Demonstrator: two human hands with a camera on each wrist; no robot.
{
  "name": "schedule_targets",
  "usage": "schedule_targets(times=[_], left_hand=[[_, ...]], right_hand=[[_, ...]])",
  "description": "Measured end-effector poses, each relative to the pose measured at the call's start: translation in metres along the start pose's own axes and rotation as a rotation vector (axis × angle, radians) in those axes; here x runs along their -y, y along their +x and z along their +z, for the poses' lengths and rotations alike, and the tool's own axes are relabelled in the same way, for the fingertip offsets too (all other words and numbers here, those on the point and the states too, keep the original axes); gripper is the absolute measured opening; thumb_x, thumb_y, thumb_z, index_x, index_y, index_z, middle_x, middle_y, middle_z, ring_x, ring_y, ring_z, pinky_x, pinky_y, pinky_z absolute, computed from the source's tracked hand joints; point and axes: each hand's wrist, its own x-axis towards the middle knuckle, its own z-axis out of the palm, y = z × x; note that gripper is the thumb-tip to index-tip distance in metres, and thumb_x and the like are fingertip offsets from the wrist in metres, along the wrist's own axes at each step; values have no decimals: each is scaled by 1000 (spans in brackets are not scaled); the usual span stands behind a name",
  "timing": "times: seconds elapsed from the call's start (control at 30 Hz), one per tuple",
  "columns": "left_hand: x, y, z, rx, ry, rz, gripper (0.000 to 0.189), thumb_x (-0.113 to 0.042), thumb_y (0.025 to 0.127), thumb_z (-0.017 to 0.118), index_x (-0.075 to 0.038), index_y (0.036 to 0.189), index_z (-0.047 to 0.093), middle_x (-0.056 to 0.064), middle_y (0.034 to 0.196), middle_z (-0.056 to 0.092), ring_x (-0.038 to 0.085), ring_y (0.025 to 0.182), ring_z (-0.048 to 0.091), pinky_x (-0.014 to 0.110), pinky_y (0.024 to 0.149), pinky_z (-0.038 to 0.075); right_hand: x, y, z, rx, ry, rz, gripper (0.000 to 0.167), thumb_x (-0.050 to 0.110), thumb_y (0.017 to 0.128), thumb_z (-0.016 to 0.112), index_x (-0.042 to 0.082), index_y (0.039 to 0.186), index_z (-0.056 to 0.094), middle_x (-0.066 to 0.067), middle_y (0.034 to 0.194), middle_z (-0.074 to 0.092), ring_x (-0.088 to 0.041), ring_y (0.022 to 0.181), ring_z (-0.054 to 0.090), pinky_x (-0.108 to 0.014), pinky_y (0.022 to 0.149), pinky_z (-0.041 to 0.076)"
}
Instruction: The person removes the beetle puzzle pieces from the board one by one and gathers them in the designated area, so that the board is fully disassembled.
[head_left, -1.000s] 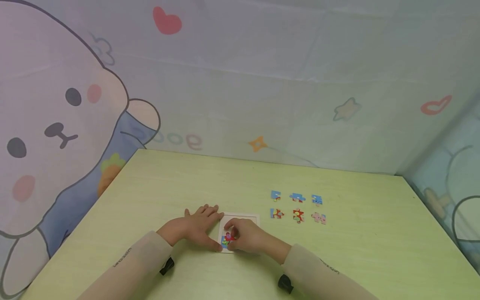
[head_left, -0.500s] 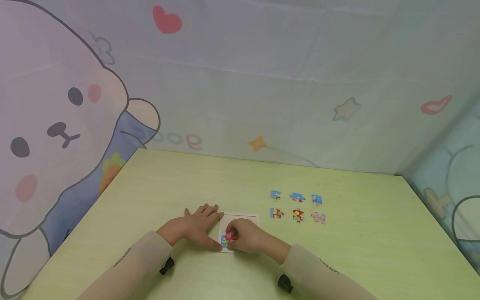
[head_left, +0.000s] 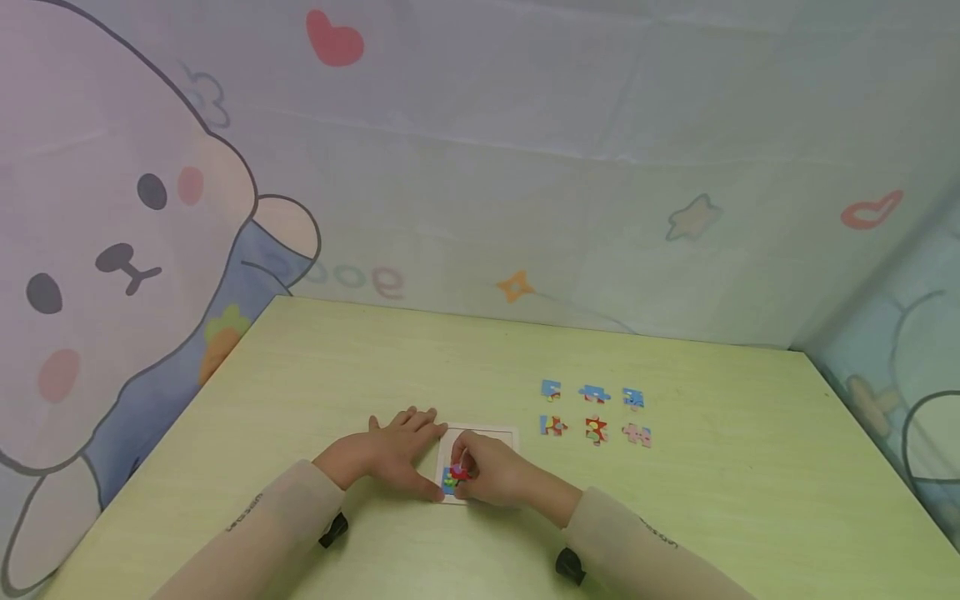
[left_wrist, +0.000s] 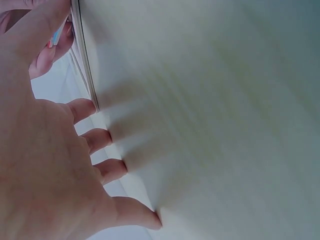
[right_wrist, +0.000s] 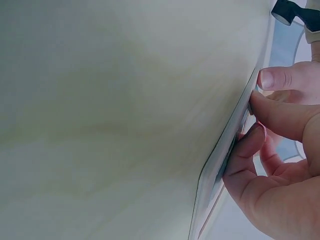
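Note:
A shallow white puzzle tray [head_left: 491,428] lies on the table. My left hand [head_left: 397,454] rests flat beside it with fingers spread, thumb and index finger at its left edge. The left wrist view shows the fingertips of that hand [left_wrist: 55,160] against table and tray. Over the tray, my right hand [head_left: 493,471] pinches a red puzzle piece [head_left: 459,472] between thumb and fingers. Blue and green puzzle artwork [head_left: 448,483] shows just beneath it, in the tray's near left corner. The right hand [right_wrist: 280,175] hides much of the piece in the right wrist view.
Right of the tray, several loose jigsaw pieces lie in two rows, among them a blue one [head_left: 595,394], a red one [head_left: 597,430] and a pink one [head_left: 637,434]. A printed cloth [head_left: 465,167] hangs behind the table [head_left: 750,467].
The right hand's fingers have drawn in and shifted slightly around the red puzzle piece, which now sits a little differently over the corner. The left hand and the loose pieces stay where they were.

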Motion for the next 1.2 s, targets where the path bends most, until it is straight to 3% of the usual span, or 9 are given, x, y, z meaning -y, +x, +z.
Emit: schedule_targets(times=[0.23,0.5,0.9,1.2], left_hand=[[0,0,0,0,1,-5,97,-58,83,73,-10,157,32,16,164,18,42,150,10,82,101,9],[1,3,1,-1,13,-9,97,-58,83,73,-11,157,32,15,165,18,41,150,11,82,102,11],[0,2,0,0,10,-17,97,-58,82,74,-11,156,34,16,164,19,41,150,12,81,102,11],[-1,2,0,-2,14,-22,96,-57,82,75,-11,156,34,15,164,20,40,150,12,81,103,12]], right_hand=[[-3,1,-1,-16,14,-10,27,0,85,77,9,98,55,1,82,55,-12,75,49,-26,70,43],[-5,0,-5,-7,102,-4,16,0,92,69,7,98,57,2,77,57,-10,68,50,-25,65,41],[-10,-2,-9,-19,164,-17,16,2,92,69,6,101,57,2,78,60,-9,68,52,-23,64,44],[-20,-12,-25,-38,195,-36,15,3,94,68,6,103,57,1,80,59,-11,70,54,-23,65,45]])
